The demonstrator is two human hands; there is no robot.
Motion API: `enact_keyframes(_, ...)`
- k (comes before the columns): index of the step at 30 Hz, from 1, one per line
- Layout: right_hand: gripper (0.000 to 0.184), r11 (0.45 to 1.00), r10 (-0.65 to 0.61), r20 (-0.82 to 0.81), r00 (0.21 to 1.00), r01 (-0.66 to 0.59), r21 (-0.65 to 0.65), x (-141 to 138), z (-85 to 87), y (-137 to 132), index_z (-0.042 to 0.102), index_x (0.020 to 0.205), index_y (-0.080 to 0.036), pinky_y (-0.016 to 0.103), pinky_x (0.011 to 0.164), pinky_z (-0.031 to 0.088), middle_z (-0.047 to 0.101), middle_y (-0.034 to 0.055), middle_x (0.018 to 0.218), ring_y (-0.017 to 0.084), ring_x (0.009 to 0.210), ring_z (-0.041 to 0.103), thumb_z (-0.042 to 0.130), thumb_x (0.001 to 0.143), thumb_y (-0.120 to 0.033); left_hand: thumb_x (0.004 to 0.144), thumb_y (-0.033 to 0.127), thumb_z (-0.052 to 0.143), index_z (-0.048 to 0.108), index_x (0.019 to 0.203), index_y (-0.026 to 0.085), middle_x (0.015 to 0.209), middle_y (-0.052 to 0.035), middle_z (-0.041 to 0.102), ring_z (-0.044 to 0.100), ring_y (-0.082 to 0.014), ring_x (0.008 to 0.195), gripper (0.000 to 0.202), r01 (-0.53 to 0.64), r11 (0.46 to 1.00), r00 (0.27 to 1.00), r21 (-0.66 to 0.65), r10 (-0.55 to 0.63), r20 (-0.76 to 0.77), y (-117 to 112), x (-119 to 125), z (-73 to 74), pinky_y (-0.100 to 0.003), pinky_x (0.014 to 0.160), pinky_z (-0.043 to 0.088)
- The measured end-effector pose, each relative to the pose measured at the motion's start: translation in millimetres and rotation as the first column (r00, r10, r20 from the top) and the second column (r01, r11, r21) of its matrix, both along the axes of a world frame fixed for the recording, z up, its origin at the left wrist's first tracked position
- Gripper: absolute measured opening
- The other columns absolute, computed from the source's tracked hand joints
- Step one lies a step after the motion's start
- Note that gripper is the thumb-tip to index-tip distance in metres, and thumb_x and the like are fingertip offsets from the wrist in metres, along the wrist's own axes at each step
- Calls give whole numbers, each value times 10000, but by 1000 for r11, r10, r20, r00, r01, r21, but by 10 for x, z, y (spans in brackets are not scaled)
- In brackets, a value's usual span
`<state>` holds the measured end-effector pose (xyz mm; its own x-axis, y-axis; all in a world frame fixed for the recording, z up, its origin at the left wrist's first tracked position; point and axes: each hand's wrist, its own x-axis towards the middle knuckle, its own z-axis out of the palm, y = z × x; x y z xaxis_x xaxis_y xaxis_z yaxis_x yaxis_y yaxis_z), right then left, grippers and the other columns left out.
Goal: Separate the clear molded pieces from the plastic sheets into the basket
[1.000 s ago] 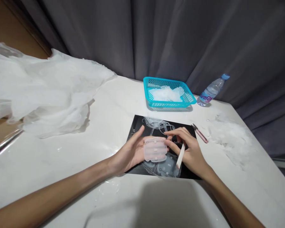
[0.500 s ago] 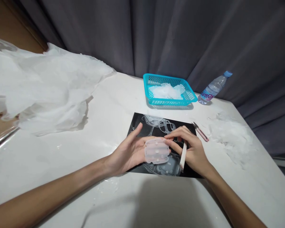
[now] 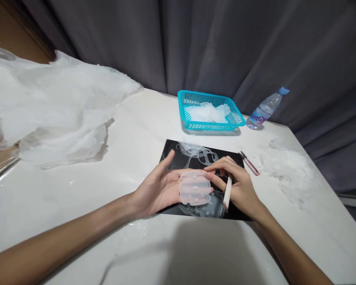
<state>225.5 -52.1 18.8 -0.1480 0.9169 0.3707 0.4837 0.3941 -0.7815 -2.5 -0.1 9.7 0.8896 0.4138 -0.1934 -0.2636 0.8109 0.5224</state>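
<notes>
My left hand [image 3: 157, 185] is palm up, its thumb raised and fingers stretched out. In front of its fingers is a translucent, rounded-corner sheet piece [image 3: 195, 188] with small round bumps. My right hand [image 3: 235, 183] pinches the top right corner of this piece between thumb and fingertips. A pale stick-like tool [image 3: 228, 193] is tucked in the same hand and points down; the rest of it is hidden. Below lies a black mat [image 3: 173, 148] with another translucent piece [image 3: 215, 206] and a tangle of clear trimmed strips [image 3: 195, 151] on it.
Behind the mat stands a blue perforated basket [image 3: 182, 103] with translucent pieces inside. A water bottle [image 3: 264, 111] is beside it. Small pink-handled snips [image 3: 250, 164] lie right of the mat, near a heap of clear scraps [image 3: 289, 166]. White plastic sheeting [image 3: 59, 107] covers the left.
The view has shifted very slightly. The translucent piece has tilted a little between my hands; both hands keep nearly the same pose.
</notes>
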Motion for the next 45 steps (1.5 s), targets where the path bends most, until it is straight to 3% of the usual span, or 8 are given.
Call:
enact_keyframes(18,148,999,-19,59,998,21,-37,7,-10,-28,728,1093,-271,364,735,487,701,24,898,207,821,572,736,945,-266,982,774,348,627,1359,22,1359,-272,665,593,-415,1334,887,-11,1000,1000,-11,11,10,-4,-15,10,-540,1091,480)
enact_keyframes(23,98,995,45,11,999,-44,-93,39,-33,-16,712,1080,-270,345,767,473,655,29,954,191,858,564,657,999,-262,928,729,569,678,1337,90,1316,-223,703,648,-387,1245,766,-31,983,996,182,45,-75,-17,20,11,-525,1018,537)
enact_keyframes(25,55,989,62,-40,997,-66,-132,68,-57,-7,676,1038,-253,333,762,475,625,34,972,180,840,551,635,1007,-275,910,554,725,721,1297,148,1244,-155,749,698,-322,1131,561,-69,906,968,417,163,-193,-28,26,-12,-436,956,561)
enact_keyframes(28,61,977,92,-118,989,-113,-183,108,-106,4,613,991,-242,326,778,489,611,41,996,175,834,543,625,1006,-300,923,392,753,808,1127,175,1020,-68,801,715,-241,925,303,-43,671,861,740,401,-314,-39,1,-47,-316,827,546)
enact_keyframes(31,91,965,101,-152,983,-134,-224,121,-139,4,600,1022,-249,314,777,495,614,32,975,171,830,542,639,1002,-329,961,382,704,832,1115,193,979,-48,818,711,-234,849,276,35,459,804,888,514,-298,-43,-47,-48,-298,777,528)
enact_keyframes(33,161,964,90,-143,986,-122,-235,111,-140,1,617,1104,-260,311,779,497,618,25,958,174,836,550,676,983,-349,981,352,680,812,1202,237,1047,-42,827,730,-238,865,283,43,369,815,928,525,-246,-45,-74,-35,-299,807,536)
enact_keyframes(38,117,969,104,-126,987,-128,-209,76,-112,11,681,1038,-256,312,761,480,612,23,944,167,808,551,684,982,-360,1030,297,605,745,1316,295,1158,-38,814,751,-232,949,318,49,255,847,966,502,-176,-54,-105,-21,-300,875,544)
enact_keyframes(45,84,976,103,-47,994,-110,-188,86,-91,40,686,999,-249,325,765,471,647,23,950,178,834,557,735,945,-291,1030,302,608,774,1235,233,1171,-49,809,768,-214,979,273,97,253,832,963,510,-218,-58,-84,-10,-269,852,548)
